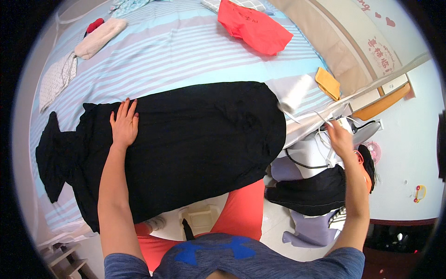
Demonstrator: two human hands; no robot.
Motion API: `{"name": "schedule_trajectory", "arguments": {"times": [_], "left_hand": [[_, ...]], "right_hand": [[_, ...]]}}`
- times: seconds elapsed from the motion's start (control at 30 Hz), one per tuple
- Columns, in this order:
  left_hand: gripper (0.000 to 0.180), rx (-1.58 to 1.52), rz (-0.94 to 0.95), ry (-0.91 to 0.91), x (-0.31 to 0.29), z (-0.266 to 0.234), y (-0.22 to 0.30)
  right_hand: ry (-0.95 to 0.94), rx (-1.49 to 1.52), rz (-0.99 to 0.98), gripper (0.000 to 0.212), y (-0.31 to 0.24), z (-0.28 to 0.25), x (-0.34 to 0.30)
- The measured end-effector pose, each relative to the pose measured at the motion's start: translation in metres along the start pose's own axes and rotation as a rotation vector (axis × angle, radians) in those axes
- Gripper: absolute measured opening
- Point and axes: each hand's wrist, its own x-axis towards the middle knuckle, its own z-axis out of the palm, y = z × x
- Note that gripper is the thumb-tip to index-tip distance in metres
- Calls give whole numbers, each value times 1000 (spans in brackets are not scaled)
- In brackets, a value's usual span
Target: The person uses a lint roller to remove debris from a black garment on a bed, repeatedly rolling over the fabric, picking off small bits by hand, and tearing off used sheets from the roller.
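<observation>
A long black garment (pixel 200 135) lies spread across the bed, with part of it bunched at the left end. My left hand (pixel 124 123) rests flat on its upper left part, fingers stretched out. Off the garment's right end, at the bed's edge, my right hand (pixel 341 138) is closed with its fingertips at a thin white strip (pixel 322 118); whether it is a cord or a handle I cannot tell. Between that hand and the garment, a white roll-shaped thing (pixel 297 93) appears blurred on the striped sheet. White cords hang around the right hand.
A red bag (pixel 253 28), a yellow folded cloth (pixel 328 83), a cream fluffy item (pixel 101 38) and a white patterned cloth (pixel 58 81) lie on the striped bed sheet (pixel 162 60). Dark and lilac clothes (pixel 311 190) are heaped at the right. A cream stool (pixel 202 218) stands below the bed edge.
</observation>
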Motion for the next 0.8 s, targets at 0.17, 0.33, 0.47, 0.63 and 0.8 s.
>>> {"name": "schedule_trajectory", "arguments": {"times": [0.17, 0.33, 0.47, 0.63, 0.8], "left_hand": [[47, 19, -5, -7, -3, -2, -8], [47, 21, 17, 9, -2, -1, -7], [47, 22, 8, -22, -2, 1, -6], [47, 13, 2, -5, -1, 3, -6], [48, -12, -11, 11, 1, 5, -5]], "right_hand": [[-22, 278, -455, 33, -186, 79, 79], [-190, 98, -509, 36, -181, 123, 100], [-323, -65, -308, 34, -73, 89, 64], [-276, -224, -246, 33, 6, 39, 21], [-223, -478, -56, 35, 78, -9, -41]]}}
